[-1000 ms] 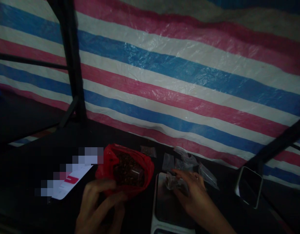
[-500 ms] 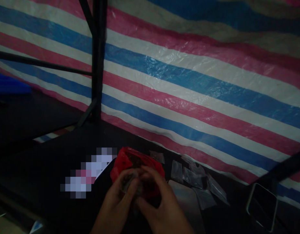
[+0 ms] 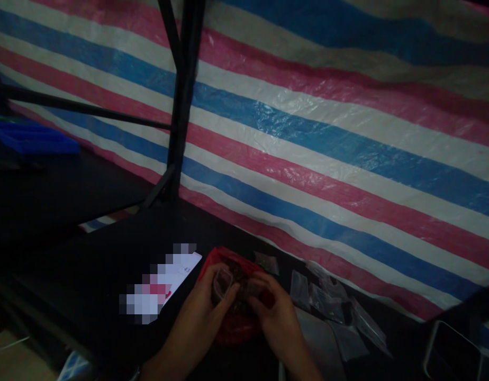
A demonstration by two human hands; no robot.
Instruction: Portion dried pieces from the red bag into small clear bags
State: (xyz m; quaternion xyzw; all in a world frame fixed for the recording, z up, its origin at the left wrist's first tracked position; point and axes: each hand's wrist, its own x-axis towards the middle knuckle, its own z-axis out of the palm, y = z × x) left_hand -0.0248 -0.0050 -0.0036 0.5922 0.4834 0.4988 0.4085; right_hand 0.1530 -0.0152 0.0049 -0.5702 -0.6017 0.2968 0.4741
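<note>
My left hand (image 3: 207,301) is closed around a small clear plastic bag (image 3: 222,284), whose rounded mouth gapes between thumb and fingers. Beneath both hands sits an open red plastic bag (image 3: 238,333) holding many small dark brown pieces (image 3: 237,272), too dim to name. My right hand (image 3: 274,304) is over the right side of the red bag. Its thumb and fingertips are drawn together in a pinch, and what lies between them is too dark to tell.
Several clear plastic bags (image 3: 327,301) lie to the right, beside a flat grey plate (image 3: 318,338). A dark-screened phone (image 3: 453,352) lies at far right, a lit phone (image 3: 177,280) at left. Behind stand a black frame post (image 3: 183,106) and striped sheeting (image 3: 308,137). A blue tray (image 3: 38,138) is at far left.
My hands, close together before, are now apart, with the right one moved rightward. The clear bag's mouth and the brown pieces show more plainly. The whole view has shifted slightly.
</note>
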